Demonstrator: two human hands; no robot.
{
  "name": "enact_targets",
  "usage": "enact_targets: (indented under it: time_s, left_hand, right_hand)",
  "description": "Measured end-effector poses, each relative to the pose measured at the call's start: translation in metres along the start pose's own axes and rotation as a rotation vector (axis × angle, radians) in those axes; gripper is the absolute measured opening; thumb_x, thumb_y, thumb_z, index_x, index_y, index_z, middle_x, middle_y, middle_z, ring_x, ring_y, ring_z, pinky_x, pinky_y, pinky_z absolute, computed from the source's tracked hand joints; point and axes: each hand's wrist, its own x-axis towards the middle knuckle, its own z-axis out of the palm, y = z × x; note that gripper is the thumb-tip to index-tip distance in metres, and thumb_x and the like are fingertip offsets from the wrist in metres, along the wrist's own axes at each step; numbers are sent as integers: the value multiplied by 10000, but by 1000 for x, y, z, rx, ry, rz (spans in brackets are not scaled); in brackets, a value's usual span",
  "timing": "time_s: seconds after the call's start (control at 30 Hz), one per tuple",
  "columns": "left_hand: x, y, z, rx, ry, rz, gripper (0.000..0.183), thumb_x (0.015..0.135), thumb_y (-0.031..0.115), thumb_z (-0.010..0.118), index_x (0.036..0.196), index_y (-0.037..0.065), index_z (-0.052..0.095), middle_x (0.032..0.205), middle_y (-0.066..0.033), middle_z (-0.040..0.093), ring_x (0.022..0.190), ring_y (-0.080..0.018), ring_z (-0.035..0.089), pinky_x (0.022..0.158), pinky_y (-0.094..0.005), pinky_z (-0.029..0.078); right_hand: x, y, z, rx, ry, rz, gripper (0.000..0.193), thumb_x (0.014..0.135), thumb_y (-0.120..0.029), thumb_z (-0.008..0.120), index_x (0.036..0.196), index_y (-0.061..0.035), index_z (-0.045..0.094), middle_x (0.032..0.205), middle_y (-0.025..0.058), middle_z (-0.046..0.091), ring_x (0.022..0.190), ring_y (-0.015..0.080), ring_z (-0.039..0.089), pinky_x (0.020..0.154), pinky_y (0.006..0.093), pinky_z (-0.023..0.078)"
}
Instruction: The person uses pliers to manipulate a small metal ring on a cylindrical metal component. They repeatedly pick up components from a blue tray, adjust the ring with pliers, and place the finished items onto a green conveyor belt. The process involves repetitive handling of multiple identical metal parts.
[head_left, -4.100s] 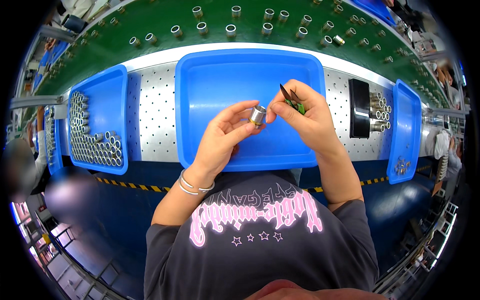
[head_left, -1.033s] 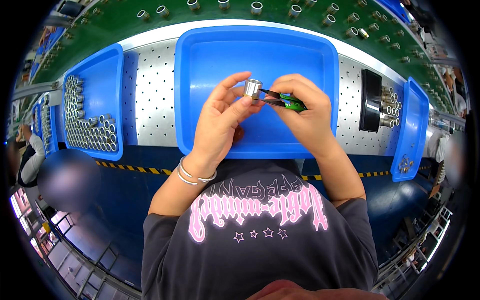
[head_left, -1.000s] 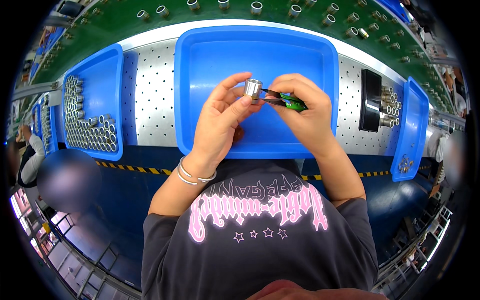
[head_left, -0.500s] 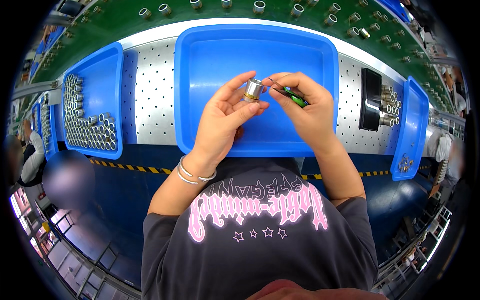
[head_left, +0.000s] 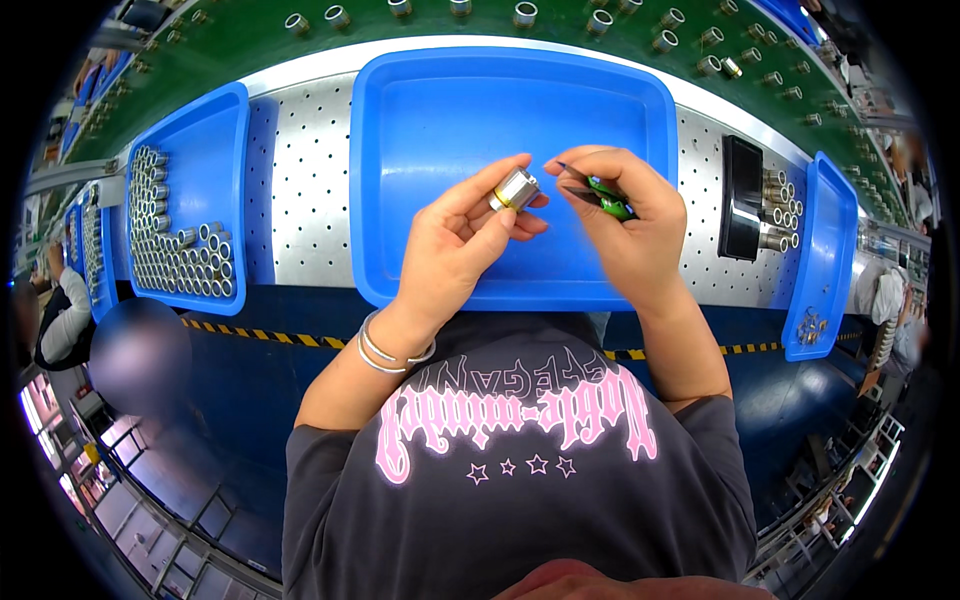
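Note:
Over the large blue tray [head_left: 515,68] my left hand [head_left: 450,240] grips a short silver metal cylinder [head_left: 518,187] with a yellowish band near its lower end. The cylinder is tilted, its upper end leaning toward my right hand. My right hand [head_left: 640,225] is closed round small green-handled snips [head_left: 608,198]. Their two dark, pointed blades stand apart and aim left at the cylinder, with a gap between them and the metal. The palm side of my right hand is hidden.
Left stands a blue tray [head_left: 240,140] with rows of similar cylinders. At right a black box [head_left: 741,200] lies beside several cylinders [head_left: 782,212], then a narrow blue tray [head_left: 822,260] with small pieces. Beyond the perforated metal bench [head_left: 310,180], a green conveyor belt [head_left: 420,30] carries spaced cylinders.
My left hand has tipped the cylinder from near upright toward the right. My right hand has drawn back to the right, and the snips' blades have spread. Cylinders on the belt have shifted slightly right.

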Motion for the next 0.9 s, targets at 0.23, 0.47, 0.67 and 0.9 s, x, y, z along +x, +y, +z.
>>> enact_targets:
  time_s: [0.23,0.47,0.67,0.9]
  left_hand:
    - [2,5,2,-100,88,-24,448,885,90,540,1297,-6,392,1105,-157,579,930,-181,602,819,-275,481]
    - [2,7,3,-180,84,18,475,862,83,580,1286,17,376,1138,-171,564,974,-192,585,852,-289,467]
    - [1,5,4,-168,71,23,479,856,67,585,1284,17,377,1142,-169,561,982,-190,579,872,-296,457]
    - [2,4,4,-170,61,20,477,851,49,585,1281,18,380,1134,-171,564,979,-197,581,872,-295,459]
  right_hand:
    - [2,-12,-10,-107,21,-31,217,734,-72,692,937,-25,632,837,85,633,729,185,621,619,250,476]
    - [-2,-4,0,-217,-87,-39,173,720,-132,708,871,-58,666,691,74,631,564,186,588,489,263,419]
    - [-1,-5,2,-197,-85,-21,146,726,-130,704,854,-64,679,674,72,629,552,176,585,480,259,418]
    - [-2,-5,1,-192,-82,10,137,726,-127,701,848,-66,683,659,72,621,549,173,582,475,255,416]
